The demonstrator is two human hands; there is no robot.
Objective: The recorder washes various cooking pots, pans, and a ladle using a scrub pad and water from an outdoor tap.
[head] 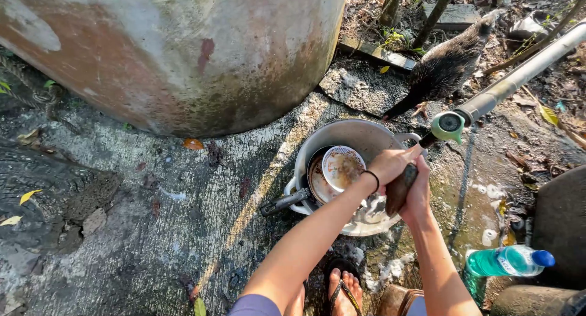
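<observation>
Dark utensil gripped by left hand and right hand above a metal basin holding a pan and a small plate. Tap just beside; large tank behind; bottle right. Open concrete ground lies left.

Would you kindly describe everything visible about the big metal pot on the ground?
The big metal pot is a dull silver basin, seemingly aluminium, with side loop handles. It sits upright on wet cracked concrete beside a large tank, under a tap. Inside lean a frying pan with a dark handle and a soiled plate. Both hands work above its near rim, hiding part of it.
</observation>
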